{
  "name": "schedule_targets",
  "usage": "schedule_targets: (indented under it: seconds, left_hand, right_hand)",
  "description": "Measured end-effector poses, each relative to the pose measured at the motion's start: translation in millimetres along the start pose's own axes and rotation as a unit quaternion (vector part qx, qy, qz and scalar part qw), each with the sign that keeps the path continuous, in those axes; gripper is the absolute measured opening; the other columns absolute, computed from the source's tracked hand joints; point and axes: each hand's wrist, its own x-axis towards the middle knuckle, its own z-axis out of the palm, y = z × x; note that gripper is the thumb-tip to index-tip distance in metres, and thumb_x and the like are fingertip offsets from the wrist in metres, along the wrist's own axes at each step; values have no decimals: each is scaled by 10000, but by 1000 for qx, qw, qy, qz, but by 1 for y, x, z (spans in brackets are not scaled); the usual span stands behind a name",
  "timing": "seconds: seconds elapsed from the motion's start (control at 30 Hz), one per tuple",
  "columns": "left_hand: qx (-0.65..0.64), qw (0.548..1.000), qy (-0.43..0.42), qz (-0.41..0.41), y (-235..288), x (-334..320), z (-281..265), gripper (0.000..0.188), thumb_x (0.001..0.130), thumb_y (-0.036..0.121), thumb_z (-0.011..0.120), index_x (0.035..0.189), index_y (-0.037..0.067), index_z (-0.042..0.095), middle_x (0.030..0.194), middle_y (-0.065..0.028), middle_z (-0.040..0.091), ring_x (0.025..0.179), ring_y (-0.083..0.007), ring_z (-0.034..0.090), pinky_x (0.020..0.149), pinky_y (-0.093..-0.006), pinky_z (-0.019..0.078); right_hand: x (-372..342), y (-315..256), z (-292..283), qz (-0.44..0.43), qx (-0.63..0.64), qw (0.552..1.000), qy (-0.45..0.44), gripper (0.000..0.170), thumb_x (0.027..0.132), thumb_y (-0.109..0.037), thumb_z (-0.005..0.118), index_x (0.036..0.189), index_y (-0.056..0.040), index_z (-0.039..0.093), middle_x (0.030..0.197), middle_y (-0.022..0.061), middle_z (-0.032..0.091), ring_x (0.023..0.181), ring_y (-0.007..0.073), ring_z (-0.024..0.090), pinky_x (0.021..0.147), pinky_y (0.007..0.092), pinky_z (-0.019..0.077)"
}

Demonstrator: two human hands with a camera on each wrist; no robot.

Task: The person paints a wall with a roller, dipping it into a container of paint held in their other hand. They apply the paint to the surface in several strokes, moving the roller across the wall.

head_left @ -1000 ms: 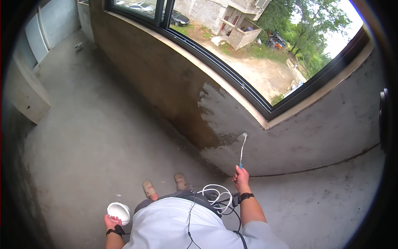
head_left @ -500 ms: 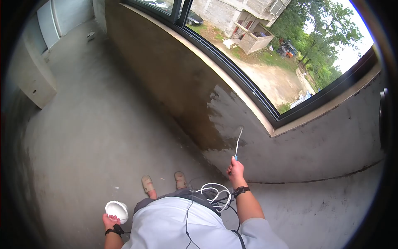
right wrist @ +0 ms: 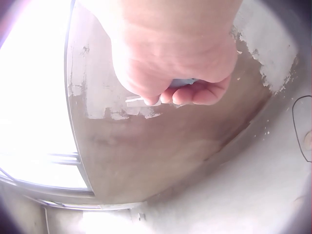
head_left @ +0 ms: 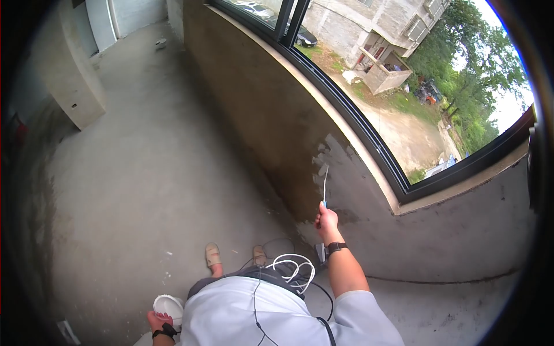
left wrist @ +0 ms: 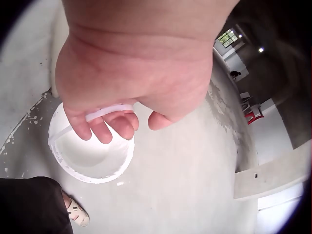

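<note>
My right hand (head_left: 326,220) grips the blue handle (right wrist: 183,83) of a small paint roller. The roller's thin whitish rod (head_left: 325,183) reaches up to the wall under the window, its tip at the ragged border between a grey wet-looking coat (head_left: 352,187) and the brown wall (head_left: 259,118). In the right wrist view most of the roller is hidden behind the hand. Low at the person's side, my left hand (left wrist: 136,83) has its fingers curled round the handle strap (left wrist: 109,111) of a white bucket (left wrist: 92,178) with white liquid inside.
A black-framed window (head_left: 352,115) with a pale sill runs above the wall. White and black cables (head_left: 291,271) hang at the person's waist. Sandalled feet (head_left: 213,254) stand on the grey concrete floor (head_left: 156,173). A pillar (head_left: 72,86) juts out at the left.
The roller has moved along the wall, away from the window corner and toward the brown area, with the right hand following. The head view has turned. The left hand keeps holding the bucket.
</note>
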Motion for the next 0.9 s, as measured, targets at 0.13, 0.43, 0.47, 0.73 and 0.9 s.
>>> schedule_targets:
  seconds: [0.13, 0.43, 0.47, 0.73, 0.9]
  left_hand:
    - [-11, 1000, 14, -16, -4, -10, -18, 213, 718, 375, 535, 794, 209, 426, 846, 84, 448, 886, -117, 422, 786, -299, 350]
    - [14, 1000, 8, -17, -2, -3, 1, 202, 714, 369, 537, 784, 208, 437, 839, 92, 467, 867, -99, 436, 786, -286, 369]
    - [25, 1000, 7, -15, -1, -1, 8, 212, 719, 373, 541, 805, 208, 439, 852, 93, 468, 872, -103, 437, 794, -288, 370]
    - [81, 995, -53, -25, 23, 28, 76, 262, 739, 390, 550, 875, 209, 417, 943, 70, 437, 933, -145, 418, 811, -342, 351]
    - [139, 985, -97, 0, 35, 28, 122, 241, 746, 383, 533, 852, 220, 389, 946, 59, 408, 933, -158, 403, 827, -380, 327]
  right_hand:
    - [6, 0, 8, 4, 10, 1000, -6, 371, 944, -387, 593, 698, -143, 460, 555, -28, 443, 446, 109, 410, 420, 270, 326]
    - [-17, 26, -30, -12, 14, 999, 34, 358, 948, -368, 592, 703, -140, 465, 546, -18, 440, 439, 115, 406, 415, 274, 328]
    - [-22, 30, -37, -6, 25, 999, 43, 359, 947, -369, 593, 703, -138, 465, 546, -17, 440, 438, 115, 406, 414, 276, 328]
    - [-57, 72, -92, -16, 20, 991, 128, 365, 933, -365, 615, 699, -120, 476, 542, -5, 453, 422, 118, 413, 398, 272, 333]
    - [-85, 70, -103, -99, -51, 982, 152, 342, 926, -346, 620, 733, -83, 517, 541, 0, 466, 394, 118, 421, 365, 284, 350]
